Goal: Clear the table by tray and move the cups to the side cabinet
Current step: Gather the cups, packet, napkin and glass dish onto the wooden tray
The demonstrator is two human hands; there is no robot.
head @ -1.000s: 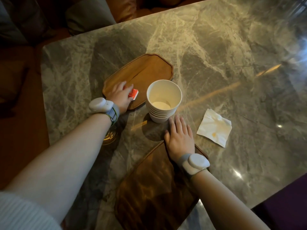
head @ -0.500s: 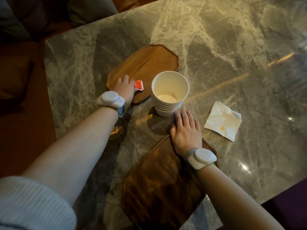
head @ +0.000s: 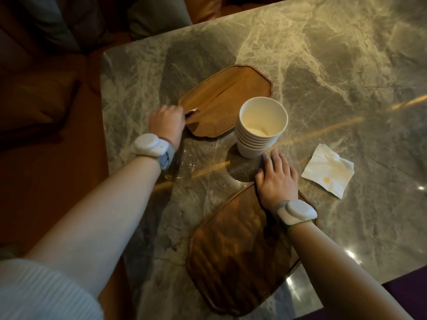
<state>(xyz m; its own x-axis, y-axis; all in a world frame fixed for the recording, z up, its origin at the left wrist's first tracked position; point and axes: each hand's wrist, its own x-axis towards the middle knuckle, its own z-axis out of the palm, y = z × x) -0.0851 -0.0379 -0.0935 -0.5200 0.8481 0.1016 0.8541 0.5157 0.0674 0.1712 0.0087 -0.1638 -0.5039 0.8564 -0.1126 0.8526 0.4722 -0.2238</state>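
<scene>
A stack of white paper cups [head: 261, 128] stands on the marble table [head: 335, 77] between two wooden trays. The small tray [head: 227, 95] lies behind it to the left, the large dark tray [head: 240, 252] at the near edge. My left hand [head: 167, 123] is curled at the small tray's left corner, pinching a small red packet [head: 193, 110] that looks blurred. My right hand [head: 276, 177] lies flat, fingers apart, on the large tray's far rim, its fingertips just short of the cup stack and holding nothing.
A stained white napkin [head: 328, 172] lies right of my right hand. A clear glass [head: 182, 166] stands under my left wrist near the table's left edge. Cushioned seats [head: 41, 102] sit beyond that edge.
My left hand slid left along the small tray's near side to its corner, taking the red packet with it. My right hand stayed flat on the large tray's rim.
</scene>
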